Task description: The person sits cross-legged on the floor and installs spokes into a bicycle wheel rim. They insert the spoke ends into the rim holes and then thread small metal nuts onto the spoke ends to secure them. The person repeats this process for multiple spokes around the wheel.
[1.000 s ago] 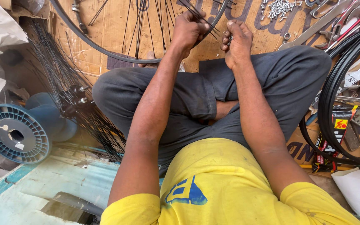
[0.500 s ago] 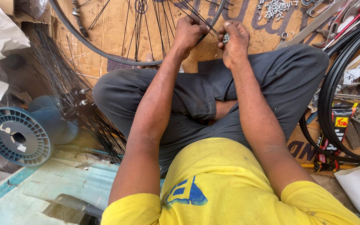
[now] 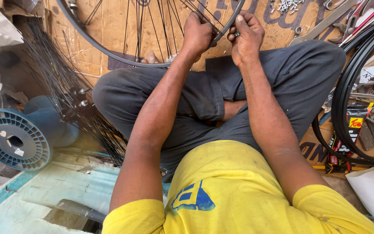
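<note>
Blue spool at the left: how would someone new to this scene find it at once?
Start from the seated person's bent knee and the bundle of loose black spokes beside it. Just left lies the blue spool, the only round blue plastic thing, its ribbed flange facing up.

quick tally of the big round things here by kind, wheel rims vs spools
wheel rims: 2, one at the left hand and right hand, one at the right edge
blue spool: 1
total: 3

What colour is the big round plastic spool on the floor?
The round plastic spool is blue, with a darker hole in its middle. It shows best in the head view, at the left.
</note>
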